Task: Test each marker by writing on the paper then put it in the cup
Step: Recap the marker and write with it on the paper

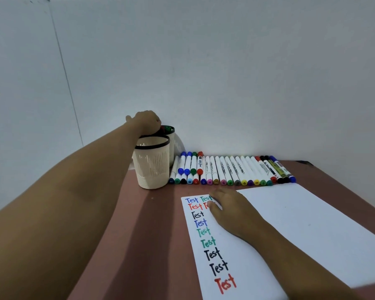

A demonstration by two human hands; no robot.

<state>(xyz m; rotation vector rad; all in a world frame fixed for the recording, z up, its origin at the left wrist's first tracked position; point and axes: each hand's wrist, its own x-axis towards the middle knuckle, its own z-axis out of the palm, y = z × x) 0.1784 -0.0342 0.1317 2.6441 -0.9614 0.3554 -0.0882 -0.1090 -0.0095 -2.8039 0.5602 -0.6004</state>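
- Nearest me, the paper [290, 224] lies on the table [139, 213], with "Test" written down its left side in several colours.
- My right hand [230, 210] rests flat on it, fingers loose, gripping nothing.
- My left hand [146, 122] curls over the rear cup [172, 148], behind the front cup [153, 163]; whether it pinches a marker I cannot tell.
- Untested markers [232, 169] lie in a row by the wall [225, 83], just beyond the paper.
- I judge them light, stiff, smooth and prone to roll; I would pinch 1 mid-barrel, clear of its cap.
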